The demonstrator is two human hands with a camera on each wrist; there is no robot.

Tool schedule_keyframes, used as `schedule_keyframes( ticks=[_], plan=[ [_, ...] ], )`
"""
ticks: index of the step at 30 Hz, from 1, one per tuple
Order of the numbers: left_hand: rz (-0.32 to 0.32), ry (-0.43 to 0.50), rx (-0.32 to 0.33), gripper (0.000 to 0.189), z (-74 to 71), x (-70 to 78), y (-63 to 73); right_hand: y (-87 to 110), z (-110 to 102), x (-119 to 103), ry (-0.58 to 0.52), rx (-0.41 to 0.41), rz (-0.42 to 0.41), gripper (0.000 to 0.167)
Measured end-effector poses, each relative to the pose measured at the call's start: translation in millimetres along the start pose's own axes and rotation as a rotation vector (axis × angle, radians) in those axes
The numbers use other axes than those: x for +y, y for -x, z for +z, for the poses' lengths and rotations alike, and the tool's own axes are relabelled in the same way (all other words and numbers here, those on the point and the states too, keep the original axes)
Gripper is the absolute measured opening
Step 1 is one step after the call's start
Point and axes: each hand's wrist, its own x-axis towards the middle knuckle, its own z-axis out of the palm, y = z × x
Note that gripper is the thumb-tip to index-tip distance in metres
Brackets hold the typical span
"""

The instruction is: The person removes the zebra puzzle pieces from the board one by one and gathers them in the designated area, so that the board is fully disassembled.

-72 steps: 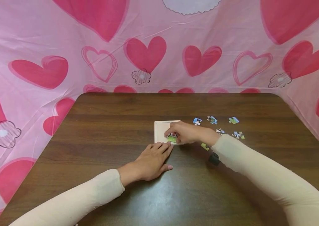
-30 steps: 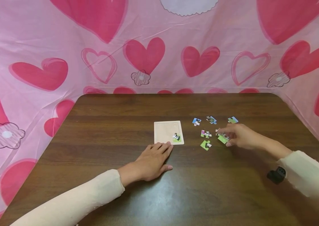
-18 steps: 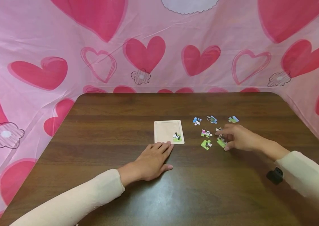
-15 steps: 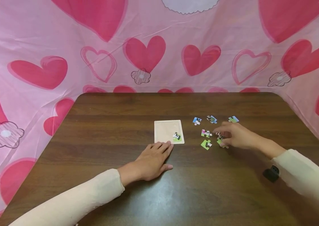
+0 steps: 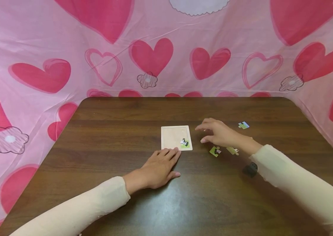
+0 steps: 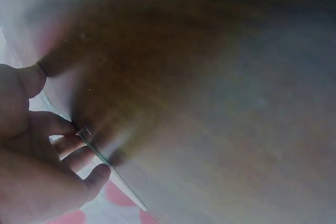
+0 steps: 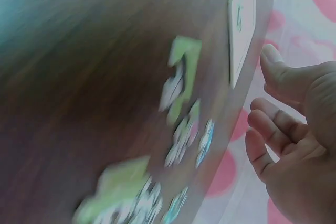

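Note:
A square light-wood puzzle tray (image 5: 170, 136) lies mid-table, with one green puzzle piece (image 5: 185, 143) showing a black-and-white shape in its near right corner. My left hand (image 5: 157, 168) lies flat, its fingertips touching the tray's near edge; the left wrist view also has this hand (image 6: 37, 156) at the tray edge (image 6: 126, 190). To the right of the tray, my right hand (image 5: 222, 132) hovers with thumb and fingers spread apart. Nothing is in its grasp in the right wrist view. Beneath it lie loose pieces, including a green one (image 5: 214, 151); others are partly hidden.
Behind the right forearm lies a blue-and-green piece (image 5: 243, 125). Another green piece (image 5: 232, 150) shows below the right wrist. A dark object (image 5: 250, 169) hangs at the right cuff. Pink heart-patterned cloth (image 5: 181, 65) stands behind the brown table (image 5: 119, 124).
The right hand let go of a piece in the tray, moved right and touched loose pieces, then came back left with spread fingers. The left hand has stayed put.

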Motion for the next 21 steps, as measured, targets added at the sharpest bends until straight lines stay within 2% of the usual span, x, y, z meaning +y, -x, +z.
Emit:
schedule_keyframes(
  ticks=[4, 9, 14, 21],
  plan=[
    [0.000, 0.002, -0.010, 0.071, 0.2, -0.5, -0.5, -18.4, 11, -12, 0.007, -0.028, -0.047, 0.045],
    [0.001, 0.000, -0.021, 0.071, -0.3, -0.7, -0.3, -30.0, 26, -20, 0.065, -0.057, -0.137, 0.044],
    [0.005, -0.005, -0.012, 0.071, -0.2, -2.1, -0.9, -32.9, 34, -24, 0.115, -0.088, -0.121, 0.037],
    [0.001, -0.006, -0.021, 0.072, -0.2, -3.3, -1.5, -33.6, 37, -27, 0.076, -0.091, -0.092, 0.032]
  ],
)
